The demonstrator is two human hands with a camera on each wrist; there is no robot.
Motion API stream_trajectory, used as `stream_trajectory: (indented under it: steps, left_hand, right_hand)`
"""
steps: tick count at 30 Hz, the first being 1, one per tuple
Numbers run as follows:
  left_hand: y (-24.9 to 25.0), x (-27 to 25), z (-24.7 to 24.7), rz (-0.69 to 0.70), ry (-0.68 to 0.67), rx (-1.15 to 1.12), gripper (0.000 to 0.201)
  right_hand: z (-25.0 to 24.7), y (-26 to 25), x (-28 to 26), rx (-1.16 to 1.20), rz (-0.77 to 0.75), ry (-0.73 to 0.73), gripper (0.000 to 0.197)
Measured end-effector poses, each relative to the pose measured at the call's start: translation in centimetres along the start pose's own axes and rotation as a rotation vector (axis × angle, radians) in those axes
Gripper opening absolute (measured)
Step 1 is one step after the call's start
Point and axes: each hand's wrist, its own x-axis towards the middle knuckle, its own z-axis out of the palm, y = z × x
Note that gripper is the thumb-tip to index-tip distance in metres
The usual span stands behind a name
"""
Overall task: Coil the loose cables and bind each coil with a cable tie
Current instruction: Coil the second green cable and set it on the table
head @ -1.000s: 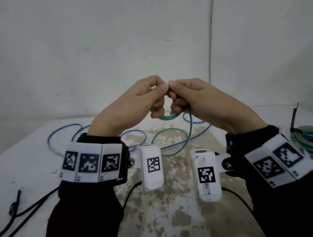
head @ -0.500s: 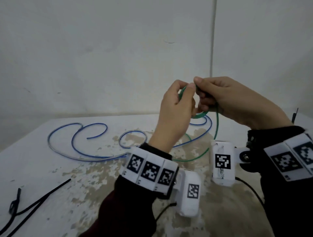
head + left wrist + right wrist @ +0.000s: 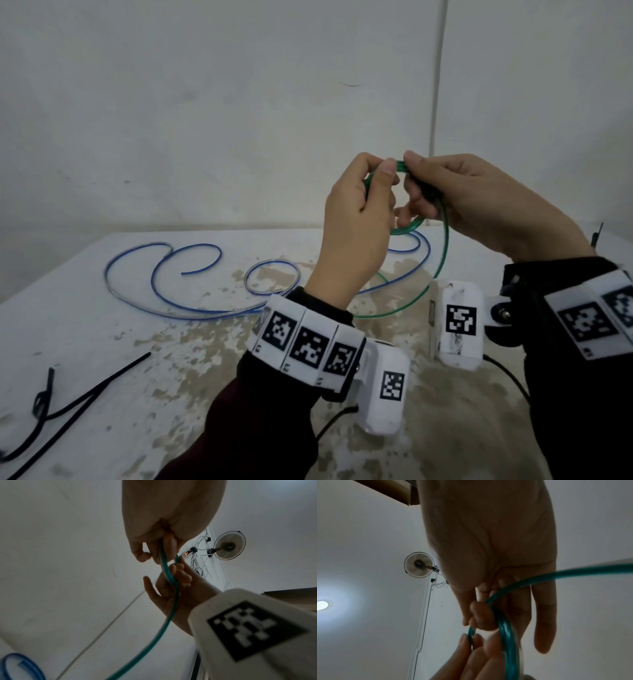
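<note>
Pinching the springy green cable [image 3: 442, 260] coil, both hands [image 3: 356, 219] [image 3: 479, 202] clamp fingers at its top; grip overlapping turns.

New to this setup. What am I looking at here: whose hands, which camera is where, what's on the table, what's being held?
There is no robot: a person works with bare hands, wearing white marker-tagged bands and a small camera on each wrist. The wide picture comes from a camera on the person's head; the other two look up along each hand toward the ceiling and a wall fan. The left hand and right hand both pinch a green cable, partly wound into a small coil between them, its tail hanging to the white table. On the table lie a loose blue cable and, near left, black cable ties.
</note>
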Motion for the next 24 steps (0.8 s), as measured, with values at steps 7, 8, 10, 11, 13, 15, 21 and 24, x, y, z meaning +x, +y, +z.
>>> stream_trajectory:
  steps: [7,8,10,11,13,15,21,24]
  left_hand:
    - [0.3,0.9,-2.7,-0.167,-0.41,-0.046,0.019]
    - [0.5,1.0,-3.2,-0.162,-0.45,-0.022,0.018]
    - [0.6,1.2,-3.7,-0.098,-0.403,0.05,0.019]
    - [0.6,1.3,-3.7,-0.056,-0.343,0.081,0.019]
    - [0.7,1.5,-3.8,-0.006,-0.238,0.083,0.018]
    - [0.8,1.7,-3.8,-0.04,-0.176,0.016,0.021]
    - [0.9,1.6,-4.5,-0.195,-0.303,-0.006,0.025]
    - [0.8,1.9,-5.5,-0.128,-0.27,-0.001,0.024]
  right_hand:
    - [0.1,-0.1,-0.1,-0.09,-0.041,-0.017,0.042]
    - [0.4,-0.1,0.0,-0.102,-0.047,-0.028,0.042]
    - [1.0,0.0,0.2,-0.077,-0.07,-0.01,0.04]
    - [1.2,0.0,0.4,-0.036,-0.082,0.009,0.038]
    - [1.6,0.0,0.7,0.036,-0.114,0.024,0.035]
    - [1.9,0.1,0.9,0.042,-0.147,0.021,0.034]
    - [2.4,0.3,0.9,-0.309,-0.199,0.063,0.036]
    - [3.3,0.6,1.1,-0.181,-0.222,0.105,0.032]
